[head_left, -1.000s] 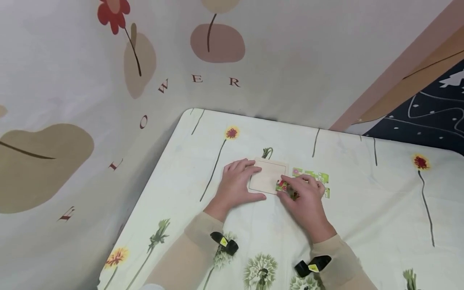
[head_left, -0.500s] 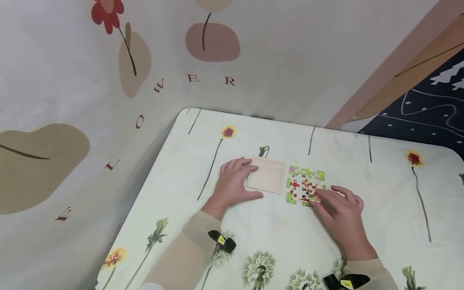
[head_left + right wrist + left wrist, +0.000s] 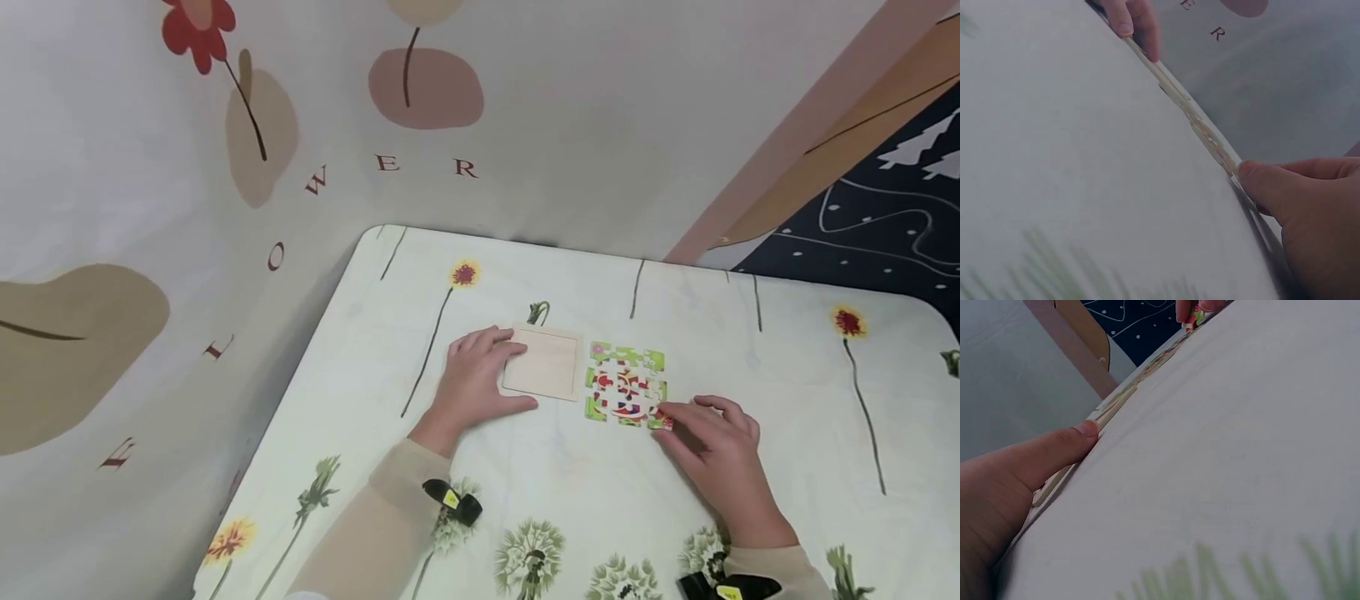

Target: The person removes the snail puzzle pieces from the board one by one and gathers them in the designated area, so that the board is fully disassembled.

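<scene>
My left hand [image 3: 475, 379] holds a square, light wooden puzzle tray [image 3: 551, 364] at its left side. Its thumb lies along the near edge and its fingertips reach the far left corner. Bare wood shows inside the tray. Just right of it, several colourful jigsaw pieces [image 3: 628, 358] lie grouped in a rough square, green outside with red and white inside. At the near right corner of that group, my right hand [image 3: 720, 450] pinches a red-and-green jigsaw piece [image 3: 663, 419] between thumb and index finger. Its fingertips partly cover it; the piece shows in the left wrist view too.
A white cloth [image 3: 795, 417] printed with flowers covers the table. Behind it hangs a pale curtain [image 3: 570, 150] with printed letters and shapes. A dark patterned cloth [image 3: 885, 217] hangs at the right. A black strap [image 3: 453, 500] sits on the left wrist.
My right hand has drawn back from the tray's near right corner to the right, with a jigsaw piece, to the edge of the grouped pieces. The left hand stays at the tray.
</scene>
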